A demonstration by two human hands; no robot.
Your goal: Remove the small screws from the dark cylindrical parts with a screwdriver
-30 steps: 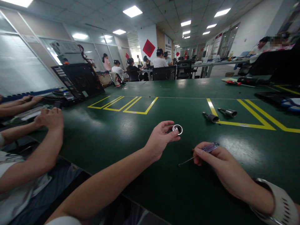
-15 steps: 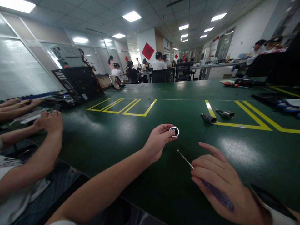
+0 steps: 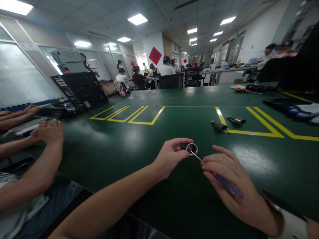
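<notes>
My left hand [image 3: 171, 156] pinches a round hollow metal cup [image 3: 195, 145] by its side, with the open end turned toward me. Its far end is hidden behind my fingers. A thin screwdriver [image 3: 228, 184] with a see-through purple handle lies in my right hand [image 3: 230, 179], fingers closed round it and the index finger stretched out. The shaft's tip reaches into the cup's mouth; what it touches inside is too small to make out. Beyond my hands, two metal cup-shaped bits with thin shanks, one nearer [image 3: 219, 126] and one farther [image 3: 236, 120], lie on the green table [image 3: 112, 159].
Yellow tape outlines [image 3: 142, 122] mark the table. To the left stands a black computer case [image 3: 79, 88], close to another person's hands [image 3: 51, 131]. A red-handled screwdriver [image 3: 241, 90] and a black tray [image 3: 279, 103] lie at the right. Several people sit farther back.
The screwdriver's tip, apart from the cup before, is now inside its mouth. My left hand has shifted slightly right and down, and the cup's opening faces me more.
</notes>
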